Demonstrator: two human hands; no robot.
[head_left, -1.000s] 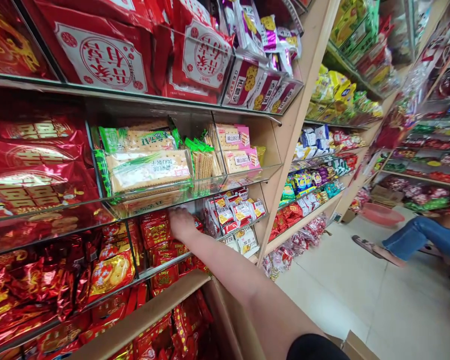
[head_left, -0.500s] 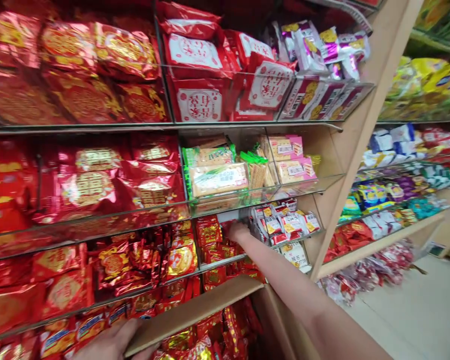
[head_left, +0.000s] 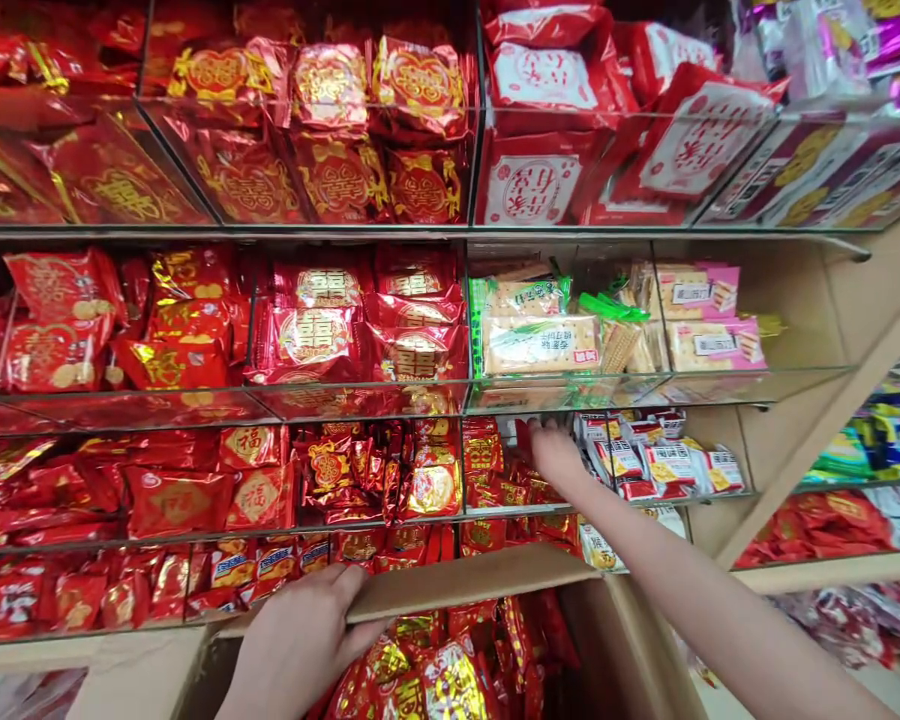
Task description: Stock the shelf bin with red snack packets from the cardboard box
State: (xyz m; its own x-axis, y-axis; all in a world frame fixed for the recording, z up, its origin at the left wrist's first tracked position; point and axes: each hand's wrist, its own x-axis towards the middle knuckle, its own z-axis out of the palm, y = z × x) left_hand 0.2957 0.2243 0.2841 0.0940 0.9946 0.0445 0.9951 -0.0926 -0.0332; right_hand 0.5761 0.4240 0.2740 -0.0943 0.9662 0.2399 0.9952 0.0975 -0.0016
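My left hand (head_left: 311,625) is closed on the raised flap of an open cardboard box (head_left: 480,582), thumb on the near side. Inside the box lie many shiny red and gold snack packets (head_left: 450,675). My right hand (head_left: 559,458) reaches over the box into a third-row shelf compartment. A red packet (head_left: 523,438) shows at its fingertips, which are partly hidden, and the fingers look closed on it. Similar small red packets (head_left: 484,465) fill the left and front of that compartment. Just right of the hand are white and red packets (head_left: 619,458) in the neighbouring compartment.
Clear dividers and front panels (head_left: 562,392) split the shelves into compartments. Above stand green-ended cracker packs (head_left: 536,343) and pink cracker packs (head_left: 712,340). A wooden side panel (head_left: 817,425) slants at the right, with more shelved snacks beyond it.
My view has turned left, so the shelves sit further right in the picture. My left hand shows more fully on the flap. My right hand stays in the same compartment.
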